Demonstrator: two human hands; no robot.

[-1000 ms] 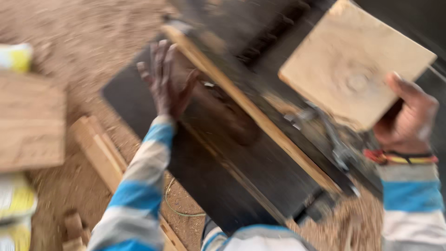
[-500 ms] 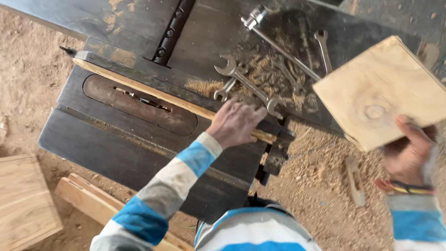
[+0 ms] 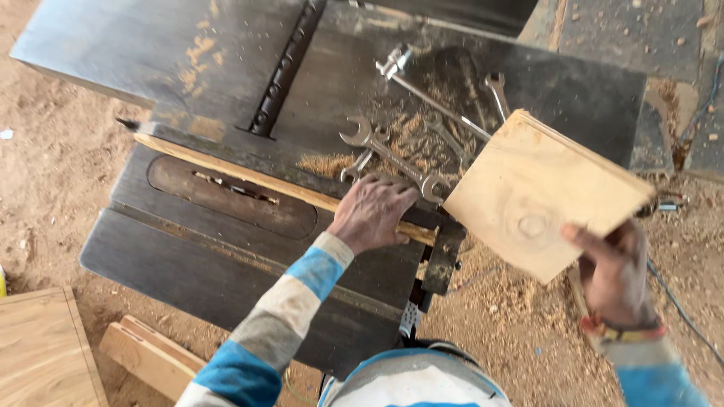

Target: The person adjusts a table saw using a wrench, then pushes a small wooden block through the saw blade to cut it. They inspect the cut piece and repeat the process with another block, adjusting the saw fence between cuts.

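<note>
Left hand (image 3: 371,213): lying palm down on the dark metal counter (image 3: 226,264) of a table saw, its fingers (image 3: 400,197) curling loosely over a long pale wooden strip (image 3: 249,177). The fingers are pressing on the strip rather than closing around it. The sleeve is showing blue, white and grey bands.

Right hand (image 3: 615,275): holding up a square light wooden board (image 3: 539,192) to the right of the counter, above the sawdust-covered ground. The thumb is lying across the board's near face and the remaining fingers are gripping from behind, where they are hidden. The board is tilting, one corner pointing toward the wrenches. A beaded band is sitting at the wrist.

Wooden strip: running diagonally across the counter from upper left to lower right, just beyond the oval insert plate (image 3: 230,197) with its slot.

Wrenches (image 3: 392,154): several open-ended spanners lying in loose sawdust on the far part of the counter, just beyond the left hand's fingertips; the nearest one is almost touching them. A longer metal bar (image 3: 434,98) is lying at an angle beside them.

Lower left: a pale wooden panel (image 3: 41,350) and a short timber offcut (image 3: 151,354) are resting on the sandy ground, well apart from both hands.
</note>
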